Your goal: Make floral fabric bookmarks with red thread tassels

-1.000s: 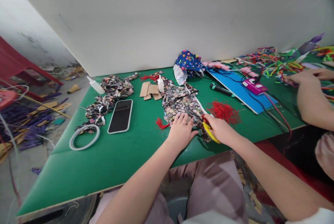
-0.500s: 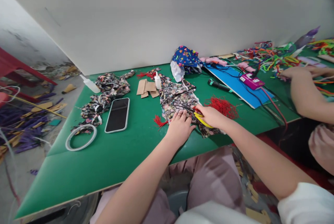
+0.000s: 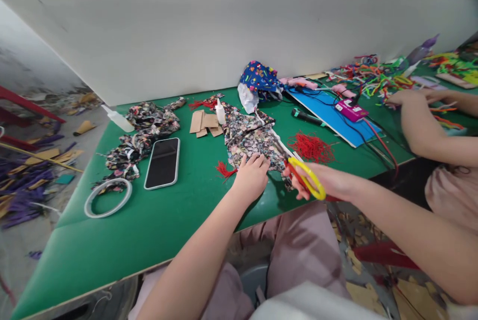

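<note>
My right hand (image 3: 298, 183) is wrapped round the handles of a pair of scissors (image 3: 312, 180), yellow and red, with dark blades pointing up and left over the edge of the floral fabric (image 3: 246, 138). That dark printed cloth lies spread on the green table. Flat on its lower part rests my left hand (image 3: 251, 178), fingers stretched out. A small red tassel (image 3: 226, 169) shows just left of my left hand. Beyond my right hand sits a loose heap of red threads (image 3: 311, 148).
Left of the cloth lie a phone (image 3: 162, 163), a tape roll (image 3: 88, 205), crumpled floral cloth (image 3: 153, 118) and brown cardboard pieces (image 3: 203, 122). A white-tipped bottle (image 3: 220, 112) stands behind. On the right are a blue board (image 3: 336, 116), a purple box (image 3: 351, 110) with cables, and another person's arm (image 3: 421, 121).
My right hand has moved right and toward me with the scissors, pulling back from the cloth's middle to its edge. My left hand stays on the cloth. The view has shifted slightly.
</note>
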Tool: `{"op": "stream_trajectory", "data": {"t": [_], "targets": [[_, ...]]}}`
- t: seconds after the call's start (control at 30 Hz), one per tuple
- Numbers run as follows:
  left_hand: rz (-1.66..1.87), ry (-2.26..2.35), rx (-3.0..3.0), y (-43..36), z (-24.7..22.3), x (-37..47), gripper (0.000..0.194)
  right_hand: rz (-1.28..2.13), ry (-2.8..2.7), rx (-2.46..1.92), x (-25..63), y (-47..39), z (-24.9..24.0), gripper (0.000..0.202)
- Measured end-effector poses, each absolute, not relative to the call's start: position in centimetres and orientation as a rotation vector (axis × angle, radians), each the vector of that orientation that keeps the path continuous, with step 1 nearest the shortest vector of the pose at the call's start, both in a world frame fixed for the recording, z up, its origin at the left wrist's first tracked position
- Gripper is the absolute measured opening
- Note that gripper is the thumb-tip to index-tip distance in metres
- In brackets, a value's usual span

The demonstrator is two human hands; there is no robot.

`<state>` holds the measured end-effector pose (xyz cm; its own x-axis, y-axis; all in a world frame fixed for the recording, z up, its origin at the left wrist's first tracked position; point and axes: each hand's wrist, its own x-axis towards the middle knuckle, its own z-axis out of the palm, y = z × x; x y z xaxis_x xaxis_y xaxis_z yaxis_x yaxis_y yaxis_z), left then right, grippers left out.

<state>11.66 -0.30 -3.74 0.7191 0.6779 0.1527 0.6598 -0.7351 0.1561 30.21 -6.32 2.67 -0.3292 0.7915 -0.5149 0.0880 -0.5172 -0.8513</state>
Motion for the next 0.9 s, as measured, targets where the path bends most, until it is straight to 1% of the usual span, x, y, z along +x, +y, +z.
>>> {"op": "stream_trajectory", "data": {"t": [0.07, 0.17, 0.27, 0.4, 0.6, 0.9], "targets": [[0.303, 1.100, 2.827, -0.3, -3.7, 11.6, 0.038, 2.077, -0.947, -1.426, 30.1, -8.4, 1.7, 0.037], [0.311, 1.103, 2.819, -0.4, -3.8, 11.6, 0.038, 2.142, -0.843, -1.405, 30.2, -10.3, 0.6, 0.039], [0.315, 1.098, 2.808, -0.3, -3.8, 11.6, 0.039, 2.173, -0.771, -1.434, 30.2, -11.2, 0.5, 0.042], [0.320, 1.091, 2.804, -0.3, -3.8, 11.5, 0.040, 2.147, -0.665, -1.457, 29.6, -11.6, 0.8, 0.041], [0.333, 1.093, 2.810, -0.3, -3.9, 11.5, 0.039, 2.119, -0.506, -1.350, 28.6, -11.9, 0.1, 0.033], [0.328, 1.101, 2.821, -0.3, -3.9, 11.6, 0.038, 2.017, -0.394, -1.368, 27.6, -11.9, 0.3, 0.033]]}}
